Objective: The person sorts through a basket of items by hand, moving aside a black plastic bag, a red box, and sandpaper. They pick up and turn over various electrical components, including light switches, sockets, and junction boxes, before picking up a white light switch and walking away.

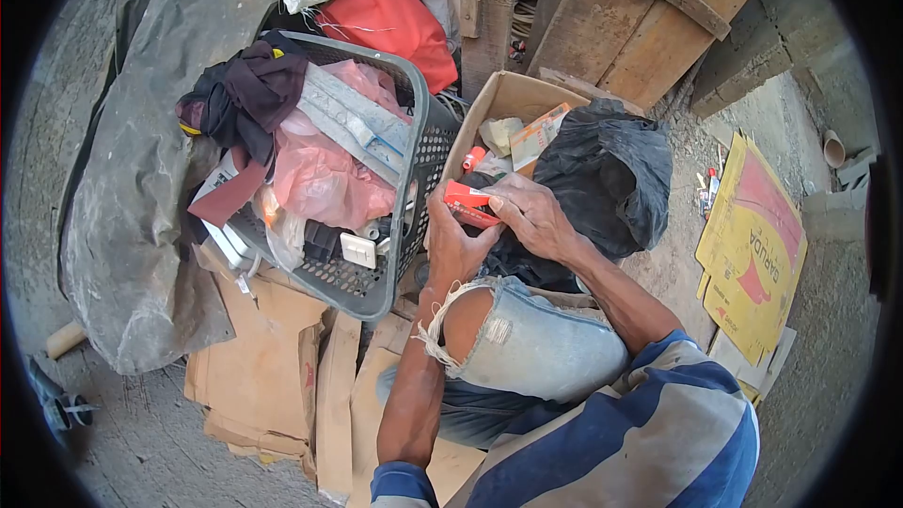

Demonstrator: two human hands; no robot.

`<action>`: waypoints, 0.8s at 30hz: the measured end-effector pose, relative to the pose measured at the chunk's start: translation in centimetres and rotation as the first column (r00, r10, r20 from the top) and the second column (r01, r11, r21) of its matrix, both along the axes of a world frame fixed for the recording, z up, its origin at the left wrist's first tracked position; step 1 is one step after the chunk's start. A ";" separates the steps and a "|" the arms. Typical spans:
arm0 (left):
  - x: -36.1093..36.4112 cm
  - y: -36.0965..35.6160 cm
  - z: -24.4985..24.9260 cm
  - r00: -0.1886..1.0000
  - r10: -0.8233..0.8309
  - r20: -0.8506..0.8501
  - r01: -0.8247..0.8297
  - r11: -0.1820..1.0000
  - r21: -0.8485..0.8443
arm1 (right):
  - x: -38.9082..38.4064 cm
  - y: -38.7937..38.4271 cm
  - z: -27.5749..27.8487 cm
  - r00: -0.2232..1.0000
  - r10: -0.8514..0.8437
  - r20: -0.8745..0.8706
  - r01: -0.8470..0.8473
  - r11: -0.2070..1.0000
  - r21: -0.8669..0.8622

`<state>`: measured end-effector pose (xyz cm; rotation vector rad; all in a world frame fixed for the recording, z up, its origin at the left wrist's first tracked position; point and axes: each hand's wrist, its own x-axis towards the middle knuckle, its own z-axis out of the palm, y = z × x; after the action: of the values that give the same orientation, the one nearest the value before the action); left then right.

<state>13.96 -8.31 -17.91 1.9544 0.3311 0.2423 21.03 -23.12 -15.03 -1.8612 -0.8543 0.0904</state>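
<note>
With 12 o'clock being the top of the head view, both hands are holding a small red box (472, 201) between them. The left hand (457, 246) is curling narrowly about it, so the box is lying at this hand's 12 o'clock, touching the fingers. The right hand (534, 216) is pinching the other end, its thumb pressing on the near face; from there the box is sitting at 9 o'clock. How far the hidden fingers are reaching behind it, I cannot tell.

Around the red box, a grey basket (433, 146) is standing at 10 o'clock, holding a pink plastic bag (329, 179) and a dark cloth (249, 85). A white socket plate (358, 250) is resting in it, at 8 o'clock. An open carton (513, 94) is standing at 1 o'clock, just beyond the hands, and a red cylinder (473, 159) is lying inside, at 12 o'clock. A black plastic bag (611, 165) is spreading over the carton at 2 o'clock. Well apart, at 3 o'clock, yellow printed sheets (724, 263) are lying on the floor (818, 367).
</note>
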 end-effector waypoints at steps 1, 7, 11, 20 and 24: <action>-0.2 -0.1 -0.3 1.000 0.000 -0.004 0.000 1.000 -0.004 | -0.2 0.0 0.3 0.999 0.013 -0.039 -0.012 1.000 0.012; -1.6 0.2 -2.2 0.990 -0.003 0.143 0.008 0.999 -0.039 | -1.3 0.5 0.0 0.993 0.018 -0.113 -0.012 0.999 0.048; -1.7 0.2 -2.6 0.987 0.024 0.156 -0.021 1.000 -0.020 | -0.8 0.3 -0.1 0.994 0.030 -0.104 -0.039 0.996 -0.081; -1.9 0.4 -3.3 0.975 0.044 0.218 -0.039 0.999 -0.030 | -0.8 0.7 0.7 0.995 -0.010 -0.099 0.005 0.999 -0.047; -2.0 0.3 -3.2 0.975 0.047 0.216 -0.043 0.999 -0.027 | -0.9 0.8 0.4 0.975 -0.047 -0.216 0.037 0.998 -0.051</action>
<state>11.99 -7.99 -21.08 1.8793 0.2344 0.4750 20.17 -22.33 -14.60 -1.8715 -0.6659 0.2846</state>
